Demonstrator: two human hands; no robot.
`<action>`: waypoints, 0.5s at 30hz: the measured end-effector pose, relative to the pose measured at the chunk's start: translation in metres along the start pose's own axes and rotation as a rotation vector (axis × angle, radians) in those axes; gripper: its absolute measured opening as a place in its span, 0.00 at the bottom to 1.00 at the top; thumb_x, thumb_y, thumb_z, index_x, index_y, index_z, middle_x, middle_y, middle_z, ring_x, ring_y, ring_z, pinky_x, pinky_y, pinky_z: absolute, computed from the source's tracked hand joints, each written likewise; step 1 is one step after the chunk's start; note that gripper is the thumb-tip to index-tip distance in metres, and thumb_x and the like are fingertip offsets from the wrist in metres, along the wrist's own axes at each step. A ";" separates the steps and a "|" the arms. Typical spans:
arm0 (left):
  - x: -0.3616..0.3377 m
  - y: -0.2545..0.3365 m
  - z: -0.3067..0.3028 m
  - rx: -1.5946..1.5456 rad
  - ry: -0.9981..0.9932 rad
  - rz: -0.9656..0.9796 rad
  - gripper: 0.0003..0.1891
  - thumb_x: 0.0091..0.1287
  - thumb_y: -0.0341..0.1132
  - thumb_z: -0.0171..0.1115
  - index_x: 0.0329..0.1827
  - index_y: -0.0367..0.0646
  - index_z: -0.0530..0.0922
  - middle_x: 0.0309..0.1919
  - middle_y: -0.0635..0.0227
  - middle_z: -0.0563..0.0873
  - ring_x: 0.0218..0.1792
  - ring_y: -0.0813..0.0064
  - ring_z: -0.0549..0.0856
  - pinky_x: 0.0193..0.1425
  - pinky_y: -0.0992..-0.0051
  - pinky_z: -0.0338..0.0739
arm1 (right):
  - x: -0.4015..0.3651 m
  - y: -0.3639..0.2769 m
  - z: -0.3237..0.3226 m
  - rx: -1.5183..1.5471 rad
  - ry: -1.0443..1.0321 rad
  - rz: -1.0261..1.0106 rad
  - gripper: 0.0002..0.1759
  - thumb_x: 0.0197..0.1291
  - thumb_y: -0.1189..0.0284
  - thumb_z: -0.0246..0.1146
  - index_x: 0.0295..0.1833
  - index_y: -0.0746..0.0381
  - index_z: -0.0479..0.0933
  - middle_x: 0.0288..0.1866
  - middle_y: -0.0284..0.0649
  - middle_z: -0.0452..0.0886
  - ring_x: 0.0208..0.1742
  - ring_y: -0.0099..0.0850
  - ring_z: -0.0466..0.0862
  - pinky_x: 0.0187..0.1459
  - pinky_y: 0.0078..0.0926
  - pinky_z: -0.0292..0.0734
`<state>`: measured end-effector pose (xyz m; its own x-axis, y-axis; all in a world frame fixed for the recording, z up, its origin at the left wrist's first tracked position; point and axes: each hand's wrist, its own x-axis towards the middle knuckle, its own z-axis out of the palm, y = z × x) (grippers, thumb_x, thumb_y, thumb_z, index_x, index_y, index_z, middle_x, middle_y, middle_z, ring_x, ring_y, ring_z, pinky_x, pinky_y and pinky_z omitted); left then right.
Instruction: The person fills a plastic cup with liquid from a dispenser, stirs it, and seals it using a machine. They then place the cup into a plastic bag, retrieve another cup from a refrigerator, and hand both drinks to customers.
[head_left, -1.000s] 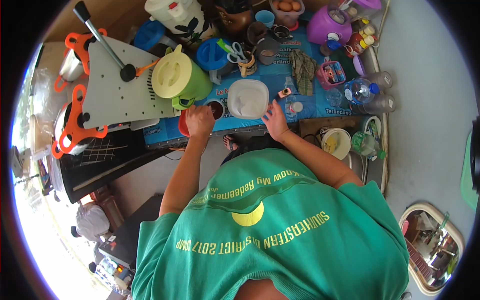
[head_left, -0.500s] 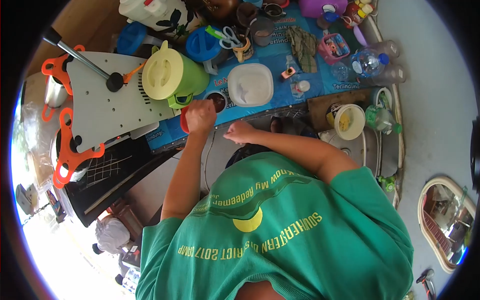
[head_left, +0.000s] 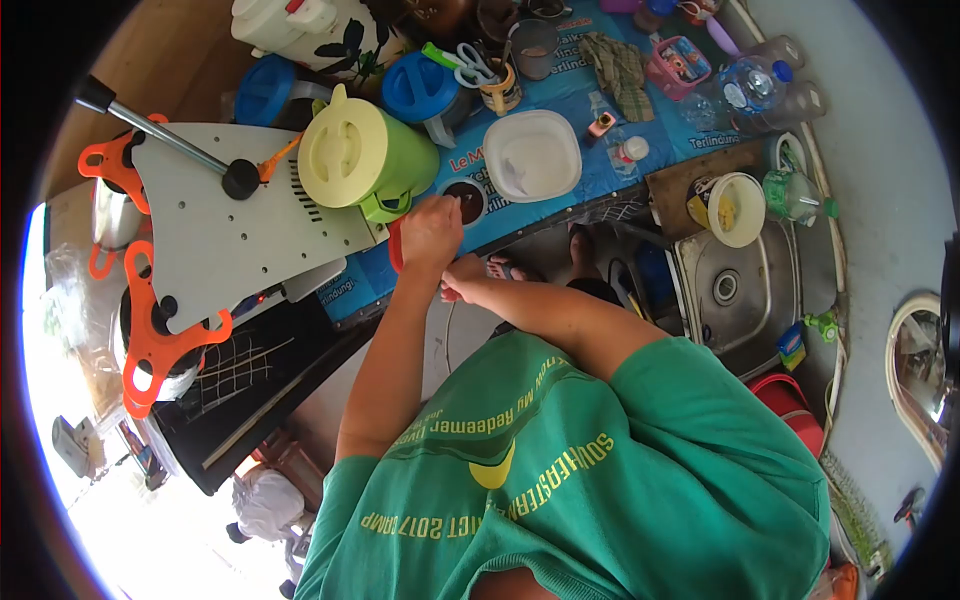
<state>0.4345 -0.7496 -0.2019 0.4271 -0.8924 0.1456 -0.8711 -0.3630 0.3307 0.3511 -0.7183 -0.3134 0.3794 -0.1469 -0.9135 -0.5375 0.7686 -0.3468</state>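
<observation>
My left hand [head_left: 430, 232] is closed in a fist at the table's front edge, just below a cup of dark contents [head_left: 465, 202]. Whatever its fingers hold is hidden. A red object [head_left: 396, 246] shows along its left side. My right hand [head_left: 461, 277] has curled fingers and is close against the left wrist; nothing can be made out in it. Beyond the hands, a yellow-green lidded pitcher [head_left: 385, 160] stands at the left and a white square tub [head_left: 533, 156] to the right of the cup.
At the left is a pale perforated panel [head_left: 240, 225] with orange brackets. Further back are a blue-lidded jug [head_left: 420, 90] and a mug with scissors [head_left: 500, 92]. Rightward are a cloth [head_left: 617, 78], bottles, a white tub [head_left: 738, 210] and a metal sink [head_left: 740, 300].
The view has shifted, showing more of the sink and the feet below. My right hand has come closer to the left wrist. The left hand remains closed near the cup.
</observation>
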 end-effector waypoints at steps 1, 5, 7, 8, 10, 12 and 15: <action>0.001 0.001 0.000 -0.035 -0.005 0.041 0.08 0.70 0.35 0.64 0.37 0.41 0.86 0.32 0.57 0.87 0.33 0.51 0.87 0.38 0.56 0.82 | 0.003 0.004 -0.001 0.042 -0.011 -0.045 0.15 0.69 0.64 0.65 0.43 0.69 0.80 0.29 0.46 0.83 0.19 0.36 0.84 0.20 0.36 0.86; 0.006 -0.008 0.004 -0.074 0.061 -0.003 0.10 0.71 0.36 0.63 0.34 0.40 0.84 0.31 0.56 0.86 0.32 0.50 0.87 0.38 0.55 0.82 | -0.021 0.008 -0.020 -0.012 0.023 -0.132 0.17 0.67 0.64 0.68 0.32 0.67 0.80 0.24 0.40 0.81 0.16 0.30 0.79 0.19 0.32 0.83; 0.007 -0.004 0.002 -0.065 0.006 0.068 0.10 0.71 0.36 0.63 0.33 0.40 0.84 0.31 0.56 0.86 0.32 0.49 0.87 0.38 0.55 0.83 | -0.044 0.004 -0.044 -0.100 -0.047 -0.220 0.17 0.66 0.64 0.69 0.30 0.67 0.80 0.22 0.39 0.80 0.16 0.28 0.79 0.19 0.31 0.80; 0.007 -0.002 0.001 -0.045 -0.051 0.125 0.11 0.71 0.36 0.62 0.32 0.40 0.83 0.31 0.55 0.86 0.32 0.49 0.87 0.38 0.55 0.83 | -0.056 0.002 -0.059 -0.197 -0.130 -0.299 0.18 0.65 0.64 0.70 0.28 0.66 0.79 0.20 0.38 0.79 0.16 0.27 0.78 0.19 0.29 0.78; 0.008 -0.006 0.007 -0.045 -0.006 0.067 0.11 0.71 0.36 0.62 0.32 0.40 0.83 0.31 0.55 0.86 0.32 0.49 0.87 0.38 0.55 0.83 | -0.074 -0.001 -0.097 -0.330 -0.134 -0.399 0.18 0.65 0.64 0.70 0.27 0.66 0.80 0.19 0.37 0.78 0.16 0.25 0.77 0.18 0.27 0.75; 0.010 -0.006 0.006 -0.044 0.040 0.011 0.11 0.71 0.36 0.62 0.32 0.40 0.83 0.32 0.54 0.86 0.31 0.48 0.87 0.38 0.54 0.83 | -0.089 -0.007 -0.138 -0.551 -0.088 -0.502 0.18 0.64 0.63 0.70 0.28 0.65 0.83 0.17 0.36 0.78 0.15 0.23 0.77 0.18 0.25 0.72; 0.007 -0.002 0.003 -0.061 -0.011 0.073 0.11 0.72 0.36 0.62 0.32 0.40 0.83 0.32 0.54 0.86 0.31 0.48 0.87 0.37 0.54 0.83 | -0.155 -0.036 -0.195 -0.627 0.071 -0.418 0.20 0.63 0.57 0.68 0.30 0.65 0.86 0.20 0.37 0.84 0.20 0.27 0.84 0.22 0.30 0.76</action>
<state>0.4388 -0.7562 -0.2046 0.3599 -0.9189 0.1618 -0.8834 -0.2798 0.3760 0.1646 -0.8447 -0.2007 0.6076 -0.4041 -0.6838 -0.6955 0.1450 -0.7037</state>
